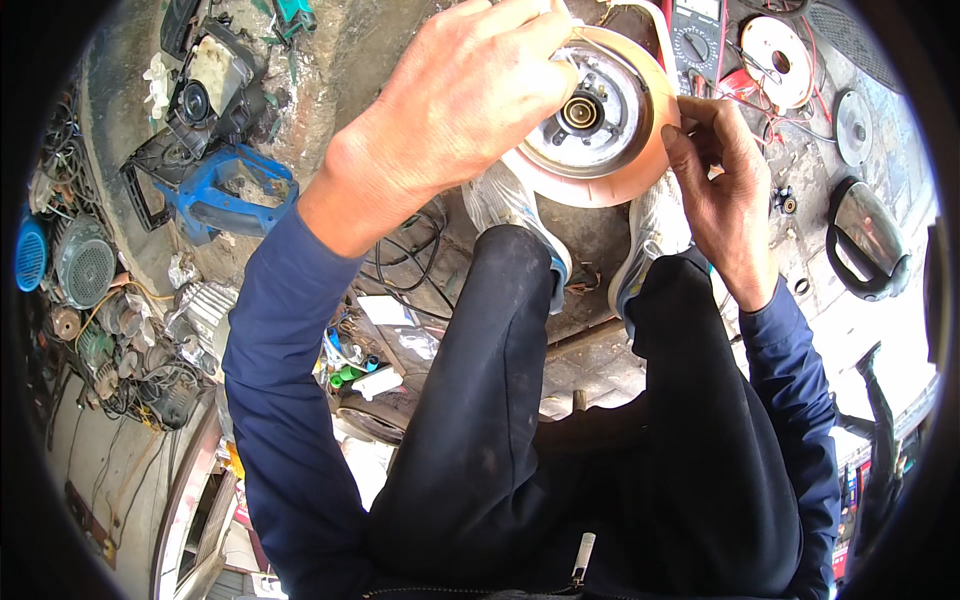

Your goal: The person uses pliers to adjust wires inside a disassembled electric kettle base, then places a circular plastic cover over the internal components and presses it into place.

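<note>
A round, pale orange housing (640,165) sits between my shoes, below both hands. At its middle are a silvery metal ring and a dark hub with a brass-coloured centre (581,113). My left hand (480,85) reaches over the housing's left side, its fingers curled closed near the far rim. What those fingers pinch is hidden behind the hand. On the right, my right hand (722,175) has its thumb and fingers closed at the housing's rim.
A multimeter (697,40) lies beyond my right hand, near a pale spool-like disc (777,62) with red wires. To the right are a grey metal disc (853,128) and a dark handled casing (868,240). A blue plastic frame (225,190) and several motors (85,262) lie left.
</note>
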Action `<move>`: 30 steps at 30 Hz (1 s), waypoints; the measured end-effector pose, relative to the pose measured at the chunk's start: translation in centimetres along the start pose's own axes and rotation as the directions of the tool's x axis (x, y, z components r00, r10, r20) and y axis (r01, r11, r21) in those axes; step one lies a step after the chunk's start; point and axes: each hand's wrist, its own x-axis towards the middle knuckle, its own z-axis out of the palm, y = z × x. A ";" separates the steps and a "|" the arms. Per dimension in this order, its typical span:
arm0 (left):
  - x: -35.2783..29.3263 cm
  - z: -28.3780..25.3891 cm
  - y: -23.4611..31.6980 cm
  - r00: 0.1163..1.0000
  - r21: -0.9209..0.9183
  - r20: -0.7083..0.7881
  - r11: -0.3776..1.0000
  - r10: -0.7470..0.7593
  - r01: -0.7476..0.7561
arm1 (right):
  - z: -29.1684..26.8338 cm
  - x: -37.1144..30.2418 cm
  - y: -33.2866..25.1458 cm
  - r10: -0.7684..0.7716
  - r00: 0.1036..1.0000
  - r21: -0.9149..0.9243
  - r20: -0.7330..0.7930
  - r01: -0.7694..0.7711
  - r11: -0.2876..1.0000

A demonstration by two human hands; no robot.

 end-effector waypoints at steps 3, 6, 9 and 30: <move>0.0 -0.2 0.1 0.999 0.038 0.048 0.999 -0.004 0.002 | 0.0 0.1 0.1 -0.014 1.000 -0.021 0.001 0.014 1.000; 0.3 -0.2 0.1 0.999 0.015 0.051 1.000 0.004 -0.004 | 0.0 0.2 0.0 -0.019 1.000 -0.007 -0.001 0.019 1.000; 0.4 -0.4 0.3 0.997 0.047 0.073 0.999 0.002 -0.005 | 0.0 0.1 -0.1 -0.028 1.000 -0.001 -0.004 0.028 1.000; 1.3 -0.9 0.8 0.989 0.136 0.146 0.990 0.025 -0.046 | 0.2 0.1 0.3 -0.091 0.996 -0.015 -0.026 0.090 0.996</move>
